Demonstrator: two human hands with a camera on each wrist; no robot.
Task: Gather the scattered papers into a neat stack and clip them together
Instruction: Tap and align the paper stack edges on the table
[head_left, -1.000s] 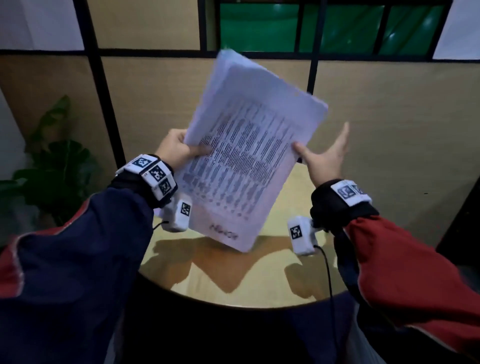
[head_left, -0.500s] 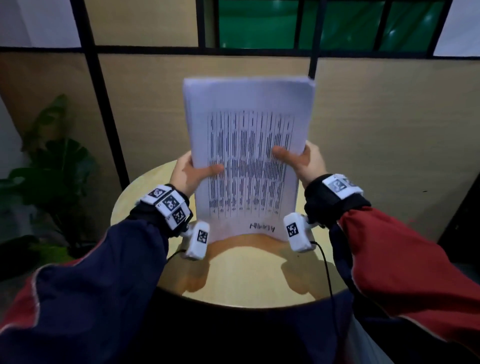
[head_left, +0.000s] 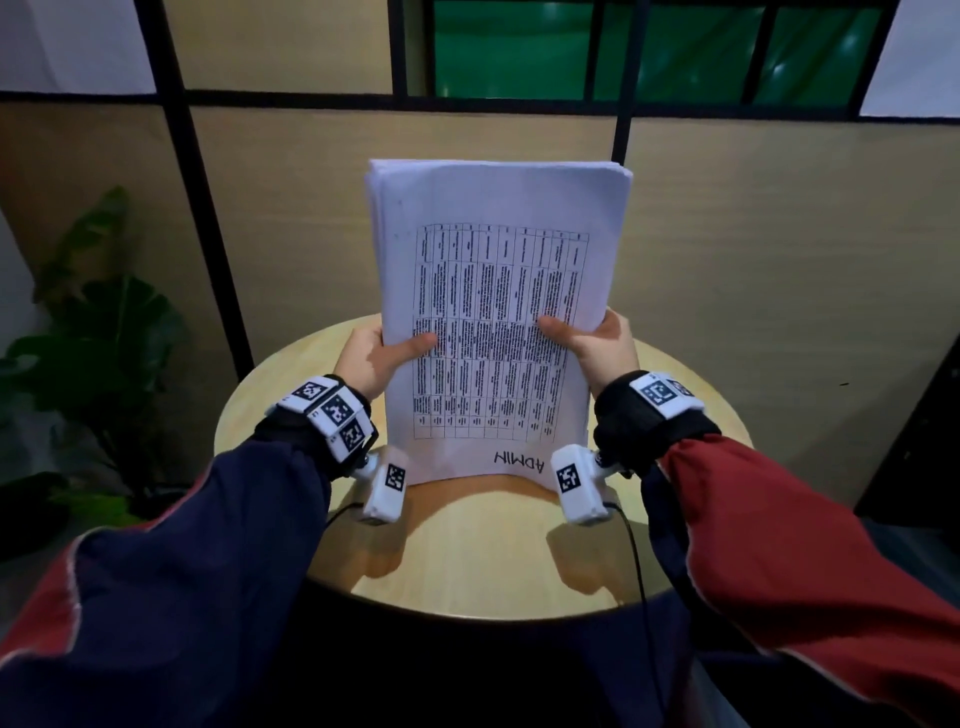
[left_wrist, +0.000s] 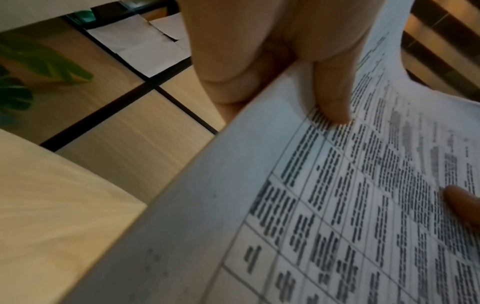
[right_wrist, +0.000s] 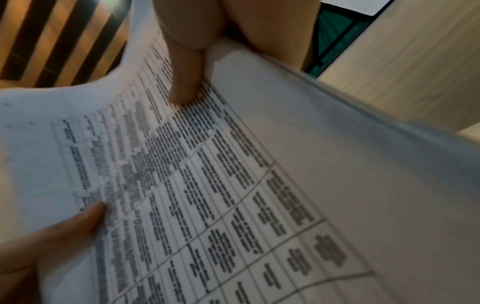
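A stack of white printed papers (head_left: 498, 291) stands upright on its short bottom edge on the round wooden table (head_left: 483, 561), its front page a table of text marked ADMIN. My left hand (head_left: 379, 353) grips the stack's left edge, thumb across the front page. My right hand (head_left: 592, 343) grips the right edge the same way. The left wrist view shows the thumb pressed on the page (left_wrist: 335, 185); the right wrist view shows my right thumb on the page (right_wrist: 207, 185). The fingers behind the stack are hidden. No clip is in view.
A beige partition wall with black frames (head_left: 753, 260) rises just behind the table. A leafy green plant (head_left: 98, 332) stands at the left. A dark object (head_left: 914, 441) is at the right edge. White wrist cameras (head_left: 384, 483) hang above the tabletop.
The stack was tilted and held by the left hand alone. It has been turned upright and lowered onto the table, and the right hand has closed on its right edge.
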